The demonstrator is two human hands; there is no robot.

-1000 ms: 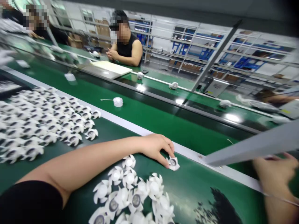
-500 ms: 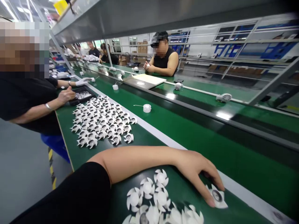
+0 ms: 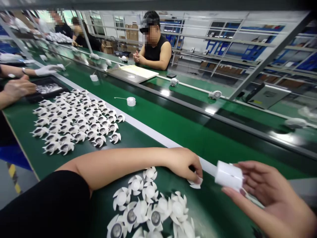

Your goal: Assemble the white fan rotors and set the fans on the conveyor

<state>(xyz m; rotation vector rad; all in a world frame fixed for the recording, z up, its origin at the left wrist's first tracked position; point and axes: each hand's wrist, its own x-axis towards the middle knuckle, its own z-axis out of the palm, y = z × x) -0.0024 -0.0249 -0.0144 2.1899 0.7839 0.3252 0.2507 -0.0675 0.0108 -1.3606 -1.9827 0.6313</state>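
Observation:
My left hand [image 3: 184,163] reaches across the table with its fingers curled down, pinching a small white fan impeller [image 3: 196,184] at the table top; most of that impeller is hidden under the fingers. On the right, my right hand [image 3: 269,195] holds a white cylindrical housing [image 3: 228,176] tilted between thumb and fingers, with a pale wire trailing from it toward the palm. Below my left forearm lies a loose heap of white fan impellers [image 3: 150,191], some hub-side up and some showing their dark centres.
Many more impellers [image 3: 79,120] lie in rows at the left. Another white housing with a wire [image 3: 131,101] sits on the green belt [image 3: 158,120]. A co-worker's gloved hand [image 3: 47,70] is beside a black tray [image 3: 37,96]. Another person [image 3: 156,46] sits across the line.
The view has turned right. My right hand has come into view with the white housing. The left hand has curled further over its impeller, whose dark centre no longer shows.

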